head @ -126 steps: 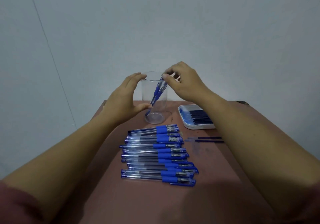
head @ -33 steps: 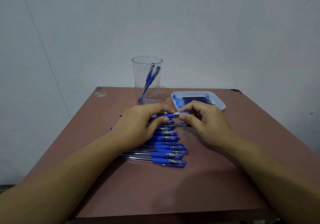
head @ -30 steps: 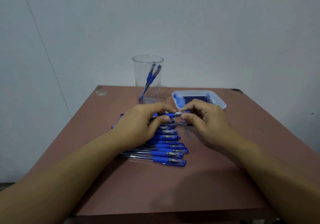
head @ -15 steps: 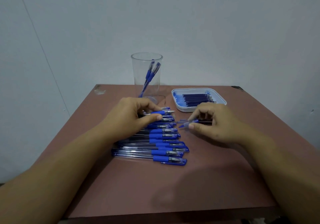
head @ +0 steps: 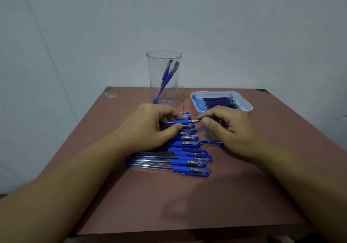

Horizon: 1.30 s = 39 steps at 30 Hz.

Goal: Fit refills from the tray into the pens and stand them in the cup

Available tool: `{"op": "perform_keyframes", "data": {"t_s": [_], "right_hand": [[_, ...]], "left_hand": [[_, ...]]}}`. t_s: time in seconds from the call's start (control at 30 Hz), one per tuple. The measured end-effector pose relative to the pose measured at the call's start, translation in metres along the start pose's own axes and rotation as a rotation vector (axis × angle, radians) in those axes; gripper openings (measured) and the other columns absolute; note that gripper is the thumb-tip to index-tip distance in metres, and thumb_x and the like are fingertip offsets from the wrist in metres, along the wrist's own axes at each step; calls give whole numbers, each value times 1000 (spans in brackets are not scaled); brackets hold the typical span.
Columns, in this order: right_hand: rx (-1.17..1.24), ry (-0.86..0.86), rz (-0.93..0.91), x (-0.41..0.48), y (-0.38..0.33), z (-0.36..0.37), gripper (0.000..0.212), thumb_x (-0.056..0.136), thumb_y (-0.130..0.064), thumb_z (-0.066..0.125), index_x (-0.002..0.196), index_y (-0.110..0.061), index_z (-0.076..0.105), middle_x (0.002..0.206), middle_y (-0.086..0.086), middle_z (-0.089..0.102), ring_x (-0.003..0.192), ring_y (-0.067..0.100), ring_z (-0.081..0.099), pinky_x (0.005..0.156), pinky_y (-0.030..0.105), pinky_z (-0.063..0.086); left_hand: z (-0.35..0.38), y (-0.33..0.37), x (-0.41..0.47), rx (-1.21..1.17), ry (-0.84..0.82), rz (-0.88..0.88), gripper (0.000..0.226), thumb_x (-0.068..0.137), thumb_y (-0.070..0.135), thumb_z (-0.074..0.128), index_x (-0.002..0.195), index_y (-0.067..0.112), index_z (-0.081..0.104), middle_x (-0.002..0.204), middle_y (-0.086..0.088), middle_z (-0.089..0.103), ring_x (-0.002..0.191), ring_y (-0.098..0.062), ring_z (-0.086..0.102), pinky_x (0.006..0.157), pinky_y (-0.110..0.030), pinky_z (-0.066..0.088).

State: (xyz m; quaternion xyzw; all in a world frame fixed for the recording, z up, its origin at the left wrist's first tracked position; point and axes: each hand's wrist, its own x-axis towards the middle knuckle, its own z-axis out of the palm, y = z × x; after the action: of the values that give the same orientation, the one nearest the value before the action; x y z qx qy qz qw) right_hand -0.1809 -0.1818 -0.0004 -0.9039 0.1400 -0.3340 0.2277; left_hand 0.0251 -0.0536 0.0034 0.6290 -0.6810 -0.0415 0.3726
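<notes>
I log a brown table with the clear cup at its far edge, two pens leaning inside the cup. A row of capped pens lies nearer me than the cup; a white tray of refills sits right of the cup. Left hand, just in front of the cup, curls thumb and fingers round an uncapped pen held level, tip pointing right. Right hand, front-right of the cup, has forefinger and thumb bent at that tip; I cannot tell whether they grip it. A loose blue cap lies further front-right of the cup
</notes>
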Motion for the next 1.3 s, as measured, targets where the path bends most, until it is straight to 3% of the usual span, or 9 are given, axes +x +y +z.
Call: {"op": "perform_keyframes", "data": {"t_s": [0.13,0.27,0.4,0.63,0.8,0.9,1.0,1.17,1.3], "right_hand": [[-51,20,-22,3,4,10,30,92,-42,53,94,-19,71,84,-8,69,77,10,63,66,34,50],[-62,31,-31,5,7,13,10,90,-26,63,94,-20,69,85,-8,68,78,9,62,68,28,50],[-40,55,-38,4,2,14,9,88,-17,69,97,-19,67,86,-9,64,78,11,60,68,28,51],[-21,58,-41,2,-7,10,13,92,-36,59,101,-27,64,88,-9,65,80,9,61,69,21,49],[-85,77,-98,2,-6,11,13,86,-17,72,98,-16,67,88,-8,65,79,9,61,69,25,51],[-48,84,-91,0,-9,9,21,85,-26,74,103,-26,62,92,-10,64,84,7,62,73,21,51],[-36,82,-71,0,-11,9,15,91,-37,62,104,-30,61,92,-11,64,84,6,61,72,14,47],[-87,65,-67,2,-5,10,21,95,-35,56,97,-18,68,84,-9,65,78,11,61,66,29,47],[-115,82,-103,2,-6,10,11,89,-23,68,98,-17,69,84,-9,65,76,8,59,67,22,48]], "left_hand": [[1,1,1,20,-26,4,17,88,38,67,103,32,71,85,11,72,73,-11,68,68,-39,57],[0,3,0,25,-11,8,19,86,37,69,105,32,73,87,14,72,75,-5,67,72,-35,57],[-1,4,1,-6,-20,4,17,89,32,68,105,27,74,88,11,73,79,-4,68,73,-33,56],[0,8,0,-6,21,34,14,87,32,70,100,37,70,84,20,70,76,-6,66,70,-27,54],[1,7,0,-9,24,34,15,86,33,71,101,37,70,87,19,70,77,-5,67,71,-28,54],[1,7,0,-18,29,36,16,86,32,72,101,37,70,87,18,71,76,-3,67,71,-27,55],[1,7,0,-15,23,33,16,87,32,71,103,35,71,88,17,71,78,-4,67,71,-28,55],[1,7,0,-12,23,39,17,85,34,71,102,36,70,86,22,69,79,-1,66,72,-25,55],[0,7,0,8,21,45,18,85,34,72,103,35,72,86,26,67,79,0,66,73,-25,55]]}}
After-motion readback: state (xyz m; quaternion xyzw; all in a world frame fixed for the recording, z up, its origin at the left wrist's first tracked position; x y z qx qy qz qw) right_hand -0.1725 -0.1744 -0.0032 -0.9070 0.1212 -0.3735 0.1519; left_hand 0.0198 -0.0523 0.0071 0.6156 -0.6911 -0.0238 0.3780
